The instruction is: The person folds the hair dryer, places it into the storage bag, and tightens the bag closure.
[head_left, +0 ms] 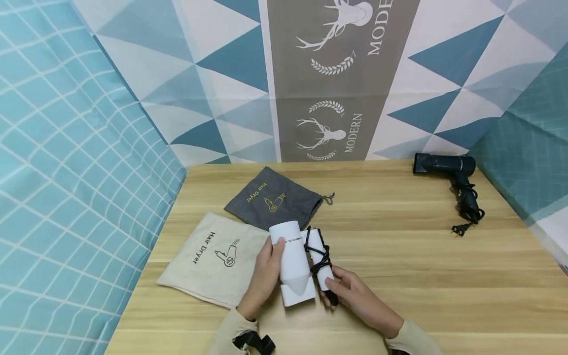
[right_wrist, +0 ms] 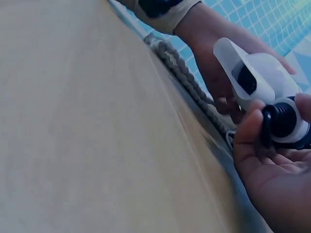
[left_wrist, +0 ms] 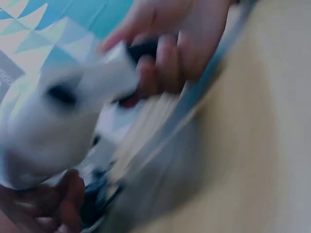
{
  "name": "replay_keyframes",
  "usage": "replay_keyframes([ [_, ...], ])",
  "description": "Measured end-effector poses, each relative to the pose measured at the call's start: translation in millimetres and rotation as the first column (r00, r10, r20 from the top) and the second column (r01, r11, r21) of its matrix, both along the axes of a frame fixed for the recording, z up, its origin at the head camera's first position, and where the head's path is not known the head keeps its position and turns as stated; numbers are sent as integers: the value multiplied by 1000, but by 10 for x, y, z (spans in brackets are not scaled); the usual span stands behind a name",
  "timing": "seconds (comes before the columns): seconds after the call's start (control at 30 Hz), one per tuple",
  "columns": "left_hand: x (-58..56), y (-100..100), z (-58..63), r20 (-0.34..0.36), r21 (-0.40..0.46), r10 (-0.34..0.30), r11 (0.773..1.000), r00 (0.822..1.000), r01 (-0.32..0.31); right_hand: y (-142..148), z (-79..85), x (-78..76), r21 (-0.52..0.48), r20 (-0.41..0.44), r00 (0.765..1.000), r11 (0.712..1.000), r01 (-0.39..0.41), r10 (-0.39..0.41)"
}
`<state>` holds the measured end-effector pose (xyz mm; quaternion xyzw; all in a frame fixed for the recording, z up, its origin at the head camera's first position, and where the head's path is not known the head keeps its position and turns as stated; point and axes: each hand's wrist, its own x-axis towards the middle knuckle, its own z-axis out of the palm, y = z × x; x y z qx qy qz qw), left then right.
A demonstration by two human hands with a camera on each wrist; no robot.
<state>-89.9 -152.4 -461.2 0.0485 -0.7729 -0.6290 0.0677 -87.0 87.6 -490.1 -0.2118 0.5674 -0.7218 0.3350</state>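
Observation:
A white hair dryer point(head_left: 292, 259) is held in both hands, its handle alongside the barrel in the head view. My left hand point(head_left: 265, 276) grips the barrel from the left side, thumb on top near a thin ring line. With my right hand point(head_left: 357, 296) I pinch the end of the handle point(right_wrist: 295, 116), thumb over it and fingers beneath. A black cord point(head_left: 319, 261) is wound around the handle. The blurred left wrist view also shows the right hand point(left_wrist: 170, 58) gripping the handle end.
To the left lies a cream cloth bag point(head_left: 208, 276) printed "Hair Dryer". Just behind it is a dark grey drawstring bag point(head_left: 284, 197) with the same print. A black hair dryer point(head_left: 443, 165) with a bundled cord lies at the table's back right. Patterned walls border the wooden table point(head_left: 399, 236).

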Motion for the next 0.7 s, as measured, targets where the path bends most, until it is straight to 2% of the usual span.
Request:
replay_keyframes([
  [0.03,-7,-45,9,-22,-87,31,996,999,-33,-1,1,-2,-12,6,1000,1000,-3,3],
  [0.1,-20,-140,31,-87,-239,105,963,991,-123,-6,1,-7,-38,15,1000,999,0,0],
  [0.17,-31,-231,56,-147,-343,148,920,978,-191,-9,-2,-14,-59,27,1000,998,14,-12],
  [0.23,-28,-314,76,-165,-451,155,866,974,-215,-3,-9,-18,-59,58,998,997,43,-40],
  [0.27,-19,-353,81,-146,-506,142,840,979,-197,2,-13,-21,-58,78,995,996,61,-57],
  [0.3,-5,-393,83,-105,-555,114,818,988,-153,8,-16,-26,-53,93,993,996,78,-73],
  [0.37,26,-470,82,17,-635,27,773,999,-10,23,-18,-42,-40,126,986,993,113,-108],
  [0.43,51,-533,71,147,-668,-65,729,987,147,39,-12,-65,-25,154,977,988,150,-145],
  [0.5,68,-578,59,226,-665,-147,699,963,263,54,-4,-87,-15,180,968,983,182,-177],
  [0.57,70,-612,47,243,-666,-190,680,951,306,61,6,-105,-6,212,956,978,207,-201],
  [0.63,63,-646,39,225,-676,-221,666,949,316,56,13,-121,-2,236,948,975,221,-214],
  [0.7,51,-685,44,192,-674,-254,668,948,315,44,17,-137,1,244,946,975,221,-214],
])
